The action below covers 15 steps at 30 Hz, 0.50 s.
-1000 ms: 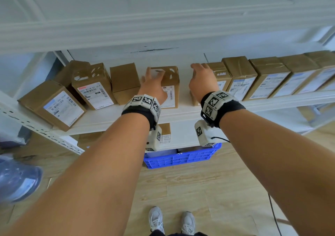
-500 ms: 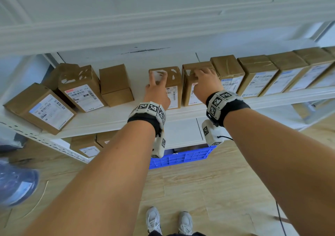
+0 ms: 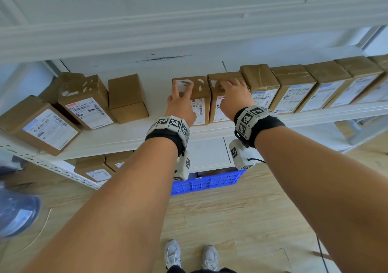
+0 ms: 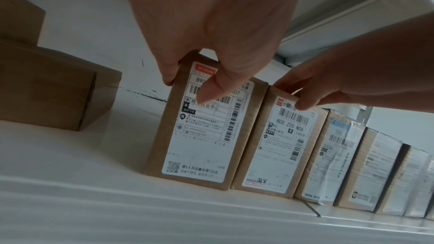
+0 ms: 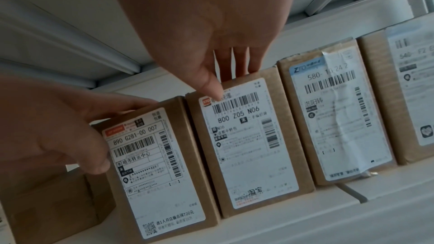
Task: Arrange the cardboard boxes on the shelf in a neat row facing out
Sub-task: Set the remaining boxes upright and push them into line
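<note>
White shelf (image 3: 130,138), front edge: row of boxes (image 3: 294,88) toward right end; left hand (image 3: 181,105) gripping box (image 3: 194,96), right hand (image 3: 235,96) gripping neighbour (image 3: 218,105), fingers curled over tops; risk of toppling off edge if over-pulled.

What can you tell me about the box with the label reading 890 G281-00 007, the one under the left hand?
The box labelled 890 G281-00 007 is a small brown cardboard carton standing upright near the front edge of the white shelf. A white shipping label with barcodes, an orange corner mark and a QR code covers its outward face; torn white label scraps mark its top. The left hand grips its top. Its right side sits against the box labelled 800 Z05 N06.
</note>
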Motion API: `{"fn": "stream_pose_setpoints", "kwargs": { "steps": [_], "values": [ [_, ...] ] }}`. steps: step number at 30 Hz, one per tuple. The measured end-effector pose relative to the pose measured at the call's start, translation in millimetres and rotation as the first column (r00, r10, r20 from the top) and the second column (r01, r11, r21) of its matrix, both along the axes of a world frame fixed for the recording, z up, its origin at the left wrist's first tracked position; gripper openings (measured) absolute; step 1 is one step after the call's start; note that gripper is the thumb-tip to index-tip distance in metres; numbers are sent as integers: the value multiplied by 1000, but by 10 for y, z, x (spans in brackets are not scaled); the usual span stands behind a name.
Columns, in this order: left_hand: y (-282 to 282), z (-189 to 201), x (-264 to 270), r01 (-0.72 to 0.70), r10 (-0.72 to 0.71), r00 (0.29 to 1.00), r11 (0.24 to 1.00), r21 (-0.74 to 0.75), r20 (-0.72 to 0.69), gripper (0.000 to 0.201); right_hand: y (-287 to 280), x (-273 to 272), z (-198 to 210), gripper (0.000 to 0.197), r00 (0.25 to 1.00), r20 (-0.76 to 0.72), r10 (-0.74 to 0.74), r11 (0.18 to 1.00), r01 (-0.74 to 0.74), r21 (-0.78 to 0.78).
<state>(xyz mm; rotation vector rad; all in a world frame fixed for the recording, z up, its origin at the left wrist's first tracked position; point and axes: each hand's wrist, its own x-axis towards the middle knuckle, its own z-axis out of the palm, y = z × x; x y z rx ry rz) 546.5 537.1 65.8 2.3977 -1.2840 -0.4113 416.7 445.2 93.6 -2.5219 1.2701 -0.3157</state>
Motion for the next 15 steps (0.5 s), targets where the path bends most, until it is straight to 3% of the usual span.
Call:
{"fn": "stream_pose_setpoints", "kwargs": {
  "steps": [8, 15],
  "values": [
    [65, 93, 133, 20, -20, 998, 1000, 4, 58, 87, 44, 43, 64, 54, 997, 64, -33, 998, 30, 61],
    [476, 157, 381, -154, 154, 987, 988, -20, 52, 72, 338, 434, 272, 62, 982, 186, 43, 997, -53, 50]
  ]
}}
